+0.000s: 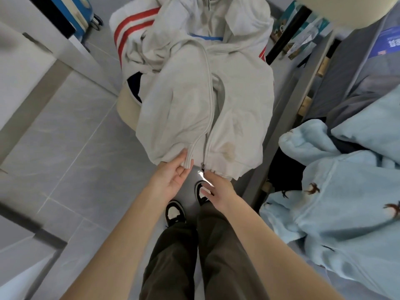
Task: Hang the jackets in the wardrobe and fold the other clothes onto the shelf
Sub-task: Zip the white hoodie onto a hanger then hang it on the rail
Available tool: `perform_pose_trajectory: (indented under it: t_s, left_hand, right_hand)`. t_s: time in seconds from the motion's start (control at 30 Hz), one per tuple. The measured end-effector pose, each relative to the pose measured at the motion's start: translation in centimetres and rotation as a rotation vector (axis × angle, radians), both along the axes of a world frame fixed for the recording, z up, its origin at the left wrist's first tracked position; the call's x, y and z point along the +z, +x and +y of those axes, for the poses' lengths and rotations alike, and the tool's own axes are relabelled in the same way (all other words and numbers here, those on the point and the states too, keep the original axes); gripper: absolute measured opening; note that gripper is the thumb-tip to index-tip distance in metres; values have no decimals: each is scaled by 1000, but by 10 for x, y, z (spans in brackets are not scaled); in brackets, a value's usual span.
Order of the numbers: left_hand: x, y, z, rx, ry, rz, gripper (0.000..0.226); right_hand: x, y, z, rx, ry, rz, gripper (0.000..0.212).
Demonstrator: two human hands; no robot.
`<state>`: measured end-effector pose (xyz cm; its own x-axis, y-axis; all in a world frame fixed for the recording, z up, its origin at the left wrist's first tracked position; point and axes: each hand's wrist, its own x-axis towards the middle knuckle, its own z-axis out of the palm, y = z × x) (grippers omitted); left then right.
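- Jacket (179, 109): a pale grey zip-up. We see it spread front-up on a heap of clothes at the centre of the view. Its long axis runs from 12 to 6 o'clock, with the hood (244, 20) at the 12 o'clock end and the hem toward the person at 6.
- Zip (210, 100): it follows that axis down the middle. The two front panels part near the hem, and the dark slider (203, 168) sits on the right panel's lower corner.
- Left hand (173, 178): palm up at 7 o'clock of the hem. Its fingers (184, 169) curl under the left panel's zip corner with the thumb on top, gripping the cloth.
- Right hand (218, 189): back up at 5 o'clock of the hem. The forefinger (208, 174) touches the puckered hem just beside the slider and the other fingers lie loose. The thumb is hidden, so we cannot tell whether this hand grips.
- Heap: a white striped garment (132, 27) with red bands lies under the jacket at 11 o'clock. A dark garment (135, 85) shows at 9 o'clock.
- Support (126, 107): a cream round form under the heap. We cannot tell whether it is a tub or a stool.
- Surroundings: a blue suitcase (80, 16) at 11 o'clock, and a bed (337, 89) at 3 o'clock carrying a light blue fleece (346, 202). The floor (75, 137) is grey tile, with the person's shoes (174, 211) at 6 o'clock.
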<state>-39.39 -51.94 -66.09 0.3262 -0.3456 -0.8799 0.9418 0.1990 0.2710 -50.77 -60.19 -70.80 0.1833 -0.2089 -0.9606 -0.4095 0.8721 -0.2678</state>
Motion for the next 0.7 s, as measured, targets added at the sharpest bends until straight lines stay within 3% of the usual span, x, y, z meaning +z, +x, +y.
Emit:
perform_pose_trajectory:
  t_s: [0.1,0.53,0.7]
  left_hand:
    - [-5,4,5,-94,19,-97,11]
    - [3,8,13,-280,-22,-98,13]
    - [7,9,16,-372,9,-152,30]
  right_hand:
    - [-3,9,2,-132,108,-62,44]
    - [-4,20,4,-123,37,90,51]
    - [-4,22,3,-201,34,104,48]
